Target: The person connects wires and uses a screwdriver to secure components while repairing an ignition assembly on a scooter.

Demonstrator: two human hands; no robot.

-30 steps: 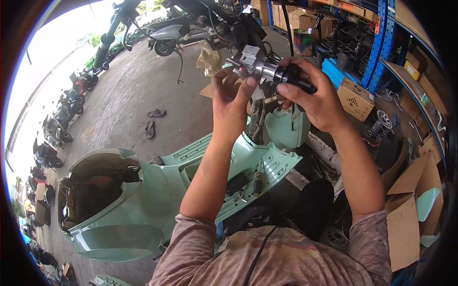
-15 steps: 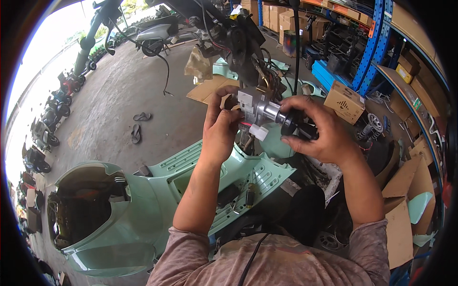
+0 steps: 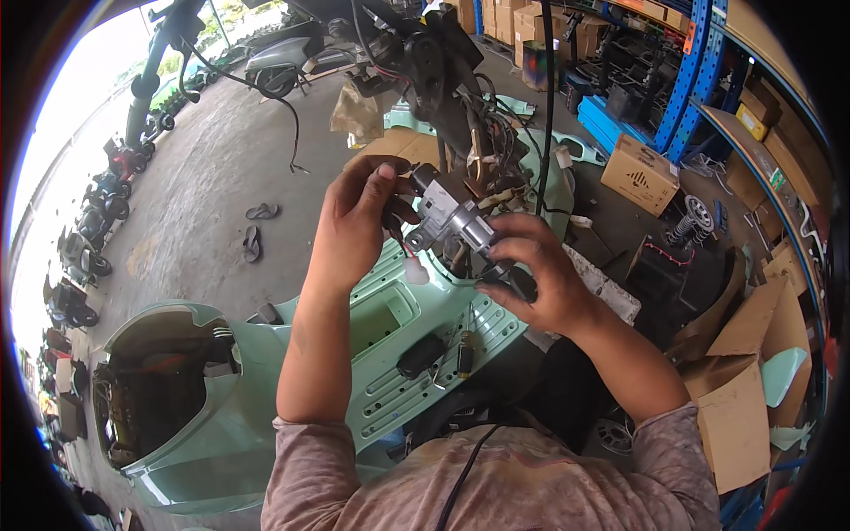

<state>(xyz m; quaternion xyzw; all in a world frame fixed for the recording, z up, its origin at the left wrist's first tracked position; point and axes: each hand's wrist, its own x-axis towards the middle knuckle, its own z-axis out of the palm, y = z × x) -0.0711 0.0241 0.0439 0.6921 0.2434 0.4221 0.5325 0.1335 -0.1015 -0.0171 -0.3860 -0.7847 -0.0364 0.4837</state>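
Note:
In front of me I hold an ignition lock, a silver metal cylinder with black ends, tilted down to the right. My right hand grips its black near end between thumb and fingers. At its far end, the curled fingers of my left hand are against the black cap, the thumb raised off the body. A white plug connector dangles below on short wires. Under my hands lies a mint green scooter body panel, bearing a dark pouch-like item and a small screwdriver-like tool.
A bare scooter frame with loose wiring stands ahead. Cardboard boxes, a shock absorber and blue shelving are on the right. Flip-flops lie on the concrete floor, and parked scooters line the left.
Both hands have come lower and left with the ignition lock, which has turned so its near end points down right. My left thumb has lifted off it.

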